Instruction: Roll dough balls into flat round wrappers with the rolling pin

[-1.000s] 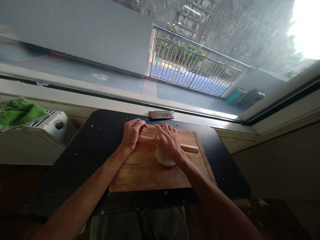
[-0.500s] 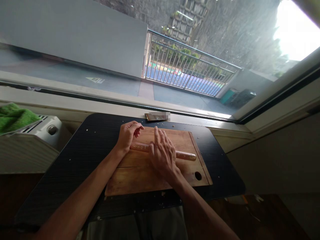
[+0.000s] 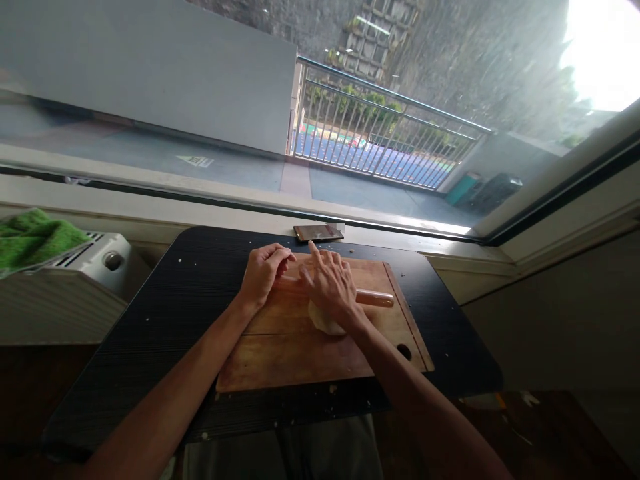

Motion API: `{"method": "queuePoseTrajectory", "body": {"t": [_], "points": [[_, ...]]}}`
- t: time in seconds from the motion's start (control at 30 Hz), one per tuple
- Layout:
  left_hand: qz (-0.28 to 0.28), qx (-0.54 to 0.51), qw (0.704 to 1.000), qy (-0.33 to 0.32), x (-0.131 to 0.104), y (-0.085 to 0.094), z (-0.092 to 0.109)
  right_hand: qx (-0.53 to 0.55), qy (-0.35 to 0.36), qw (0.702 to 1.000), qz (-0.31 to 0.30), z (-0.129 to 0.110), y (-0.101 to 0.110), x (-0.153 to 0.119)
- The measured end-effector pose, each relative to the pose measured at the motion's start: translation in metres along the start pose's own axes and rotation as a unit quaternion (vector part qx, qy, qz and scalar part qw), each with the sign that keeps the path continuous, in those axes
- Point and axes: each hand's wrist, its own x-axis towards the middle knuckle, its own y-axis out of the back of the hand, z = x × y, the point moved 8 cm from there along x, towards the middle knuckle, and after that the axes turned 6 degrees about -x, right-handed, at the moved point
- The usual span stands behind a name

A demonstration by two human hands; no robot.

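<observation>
A wooden cutting board [image 3: 295,363] lies on the dark table. Across its upper part lies a clear rolling pin [image 3: 376,298], its right end showing past my right hand [image 3: 331,285]. That hand lies over the pin with its fingers apart and pointing forward. Under its palm, on the near side of the pin, a pale flat round of dough [image 3: 325,321] shows in part. My left hand [image 3: 266,268] rests at the pin's left end with its fingers curled; whatever is inside them is hidden.
A phone [image 3: 320,232] lies on the sill behind the board. Small crumbs dot the black table [image 3: 165,293]. At the left stands a white heater [image 3: 107,270] with a green towel [image 3: 37,237] on it. A window is in front.
The rolling pin and my right hand have moved forward, away from me, on the board. The pale dough now shows below my right hand. The view has shifted slightly.
</observation>
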Motion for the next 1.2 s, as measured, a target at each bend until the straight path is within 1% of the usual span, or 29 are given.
{"method": "queuePoseTrajectory", "body": {"t": [0.13,0.2,0.27,0.37,0.4,0.47,0.6,0.67,0.77,0.83,0.87,0.93,1.0,1.03,1.1,1.2], "points": [[-0.011,0.053,0.998,-0.034,0.002,0.001,-0.001,0.009,0.021,1.0,0.015,-0.002,0.002,-0.001],[-0.011,0.084,0.995,-0.052,0.003,0.001,-0.001,0.025,0.044,0.998,0.022,-0.002,0.004,-0.003],[-0.011,0.102,0.993,-0.063,0.003,0.002,0.0,0.062,0.098,0.993,0.029,-0.004,0.008,-0.006],[-0.014,0.116,0.991,-0.064,0.002,0.001,0.001,0.144,0.216,0.965,0.02,-0.004,0.018,-0.015],[-0.014,0.12,0.991,-0.064,0.001,0.001,0.001,0.16,0.244,0.957,0.008,-0.001,0.019,-0.017],[-0.015,0.13,0.989,-0.066,0.0,0.001,0.002,0.156,0.267,0.951,-0.014,0.007,0.02,-0.02],[-0.008,0.133,0.989,-0.058,-0.001,0.0,0.003,0.109,0.289,0.95,-0.042,0.021,0.015,-0.02],[0.012,0.122,0.991,-0.055,0.0,0.002,0.004,0.11,0.294,0.949,-0.04,0.028,0.013,-0.017],[0.065,0.079,0.993,-0.054,0.002,0.009,0.004,0.114,0.279,0.953,0.004,0.045,0.018,-0.007],[0.086,0.047,0.994,-0.043,0.002,0.013,0.001,0.104,0.241,0.964,0.036,0.062,0.026,0.001],[0.087,0.042,0.995,-0.04,0.002,0.014,0.0,0.098,0.216,0.97,0.044,0.072,0.03,0.003],[0.057,0.075,0.994,-0.048,0.0,0.008,0.002,0.095,0.166,0.98,0.051,0.089,0.037,0.006],[-0.008,0.155,0.986,-0.065,-0.007,-0.005,0.005,0.102,0.131,0.985,0.053,0.099,0.041,0.004],[-0.05,0.201,0.975,-0.074,-0.011,-0.014,0.006,0.106,0.121,0.985,0.056,0.102,0.042,0.001],[-0.137,0.283,0.944,-0.1,-0.023,-0.033,0.006,0.104,0.104,0.987,0.062,0.103,0.041,-0.003],[-0.245,0.379,0.879,-0.155,-0.044,-0.057,0.005,0.088,0.083,0.991,0.051,0.101,0.034,-0.005]]}}
